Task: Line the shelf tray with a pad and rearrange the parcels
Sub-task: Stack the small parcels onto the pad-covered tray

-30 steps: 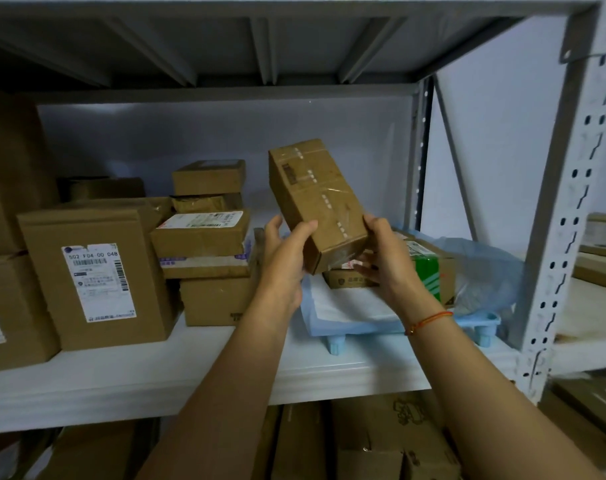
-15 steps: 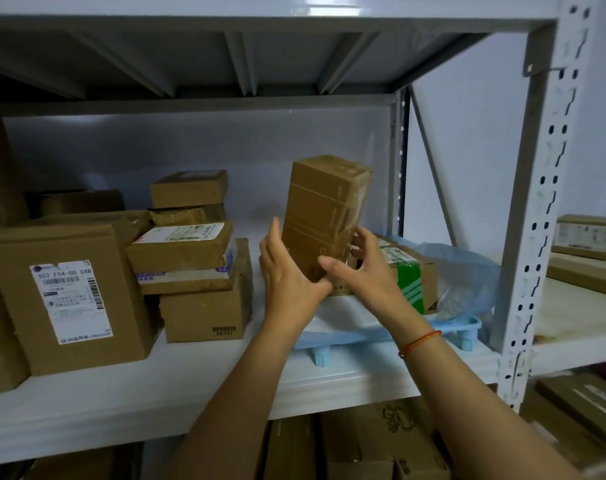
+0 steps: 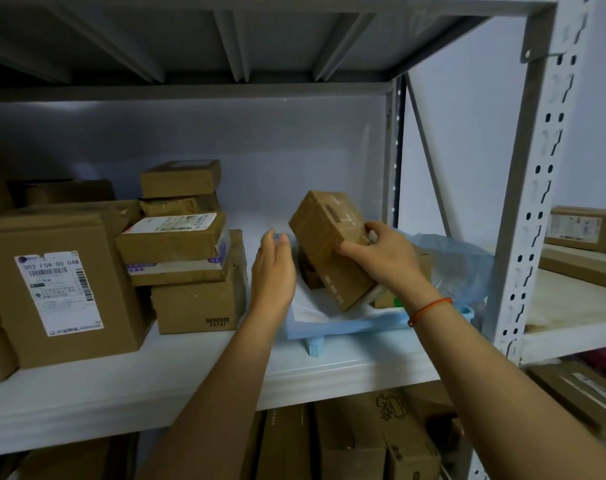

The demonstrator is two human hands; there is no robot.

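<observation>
1. Right hand [image 3: 386, 256] grips a brown cardboard parcel [image 3: 331, 247], thumb on its front face and fingers curled over its right edge; an orange cord bracelet [image 3: 429, 310] circles the wrist.
2. Left hand [image 3: 273, 271] is held flat with its fingers straight and together, edge-on just left of the parcel; whether it touches the cardboard cannot be told, and it holds nothing.
3. That parcel leans back to the left, its lower end down on the white pad [image 3: 312, 310] that lies in the light blue tray [image 3: 363, 329].
4. The tray stands on short blue feet on the white shelf board [image 3: 121, 386], toward the right end of the bay.
5. Beside the parcel, partly hidden behind the right hand and wrist, another box with a green patch [image 3: 396, 301] sits in the tray, and a crumpled pale blue plastic bag [image 3: 457, 265] bulges behind it.
6. Left of the tray stands a stack of cartons [image 3: 187, 258], the bottom one printed ZX747.
7. Further left is a large carton with a white shipping label [image 3: 59, 292].
8. Behind them, smaller boxes [image 3: 180, 178] are piled near the grey back wall.
9. A perforated grey upright [image 3: 533, 202] frames the bay on the right, and beyond it another labelled box [image 3: 585, 228] rests on the neighbouring shelf.
</observation>
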